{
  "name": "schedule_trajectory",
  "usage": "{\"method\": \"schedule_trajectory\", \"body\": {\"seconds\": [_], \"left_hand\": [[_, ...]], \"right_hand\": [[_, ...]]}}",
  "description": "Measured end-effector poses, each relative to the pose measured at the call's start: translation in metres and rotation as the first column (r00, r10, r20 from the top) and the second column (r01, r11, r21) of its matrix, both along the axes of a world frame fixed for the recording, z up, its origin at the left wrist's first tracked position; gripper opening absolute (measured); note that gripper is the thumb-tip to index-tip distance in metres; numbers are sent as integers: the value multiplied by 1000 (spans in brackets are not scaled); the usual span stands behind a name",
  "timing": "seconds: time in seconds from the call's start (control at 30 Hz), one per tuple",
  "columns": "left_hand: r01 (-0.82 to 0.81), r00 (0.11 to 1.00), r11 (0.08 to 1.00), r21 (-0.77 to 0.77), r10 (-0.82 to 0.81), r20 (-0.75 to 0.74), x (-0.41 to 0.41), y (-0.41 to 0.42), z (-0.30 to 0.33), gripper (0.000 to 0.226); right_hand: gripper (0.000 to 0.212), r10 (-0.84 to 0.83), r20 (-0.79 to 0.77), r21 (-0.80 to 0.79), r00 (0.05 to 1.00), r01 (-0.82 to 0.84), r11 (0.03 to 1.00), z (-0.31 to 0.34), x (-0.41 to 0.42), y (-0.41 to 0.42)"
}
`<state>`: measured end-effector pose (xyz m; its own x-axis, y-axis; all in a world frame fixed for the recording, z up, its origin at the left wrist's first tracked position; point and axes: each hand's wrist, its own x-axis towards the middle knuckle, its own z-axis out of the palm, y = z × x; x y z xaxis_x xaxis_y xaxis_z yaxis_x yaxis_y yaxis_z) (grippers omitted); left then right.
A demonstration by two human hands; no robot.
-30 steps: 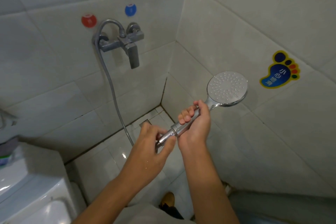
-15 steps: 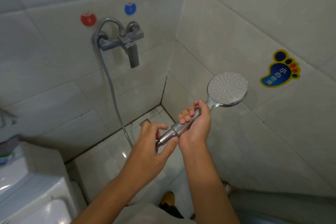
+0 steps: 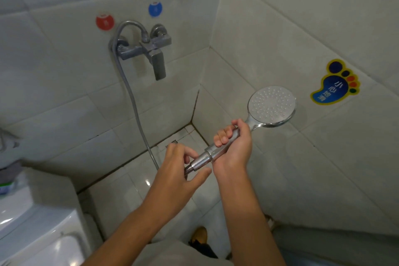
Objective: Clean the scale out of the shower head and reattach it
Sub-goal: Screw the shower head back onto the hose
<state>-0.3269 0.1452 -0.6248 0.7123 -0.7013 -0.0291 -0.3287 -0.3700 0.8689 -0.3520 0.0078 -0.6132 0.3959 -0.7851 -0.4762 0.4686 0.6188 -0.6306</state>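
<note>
The chrome shower head (image 3: 271, 106) points up and right, its round nozzle face toward me. My right hand (image 3: 233, 144) grips its handle just below the face. A metal hose (image 3: 131, 97) runs from the wall mixer tap (image 3: 146, 49) down toward the floor, and its end meets the handle's lower end at a chrome hose nut (image 3: 201, 161). My left hand (image 3: 181, 168) pinches the hose at the coil just below that nut, thumb stretched out under it.
Red (image 3: 105, 21) and blue (image 3: 155, 9) round stickers mark the wall above the tap. A foot-shaped sticker (image 3: 334, 84) is on the right wall. A white toilet tank (image 3: 32, 211) stands at lower left. Tiled floor with a drain (image 3: 172, 142) lies in the corner.
My left hand's fingers have shifted slightly around the hose end below the nut, with more of the nut showing. The shower head and right hand stay almost still.
</note>
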Motion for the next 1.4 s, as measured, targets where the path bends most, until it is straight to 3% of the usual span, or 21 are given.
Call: {"method": "schedule_trajectory", "body": {"seconds": [0.33, 0.67, 0.83, 1.07, 1.13, 1.23, 1.4], "left_hand": [[15, 1000, 1000, 0, -15, 10, 4, -5, 4, 10], [55, 998, 996, 70, -54, -19, 5, -7, 3, 39], [26, 999, 1000, 5, -26, 24, 8, -6, 3, 12], [1, 999, 1000, 4, -1, -38, 6, -5, -1, 32], [4, 999, 1000, 17, -4, -37, 6, -6, 3, 20], [46, 999, 999, 22, -46, -13, 5, -8, 4, 26], [-1, 1000, 1000, -13, 1, 13, 6, -5, 3, 12]], "right_hand": [[13, 2, -1, -2, 1000, -2, 1000, -3, 2, -4], [11, 5, -15, 1, 1000, -5, 1000, -4, 7, -5], [11, 2, -20, -2, 1000, -2, 1000, -4, 7, -6], [12, 2, -20, 0, 1000, -2, 1000, -4, 6, -7], [12, 1, -11, 0, 1000, -1, 1000, -5, 6, -7], [12, 0, -2, 4, 1000, 0, 1000, -4, 6, -7], [13, -6, 3, 0, 1000, 6, 1000, -5, 4, -7]]}}
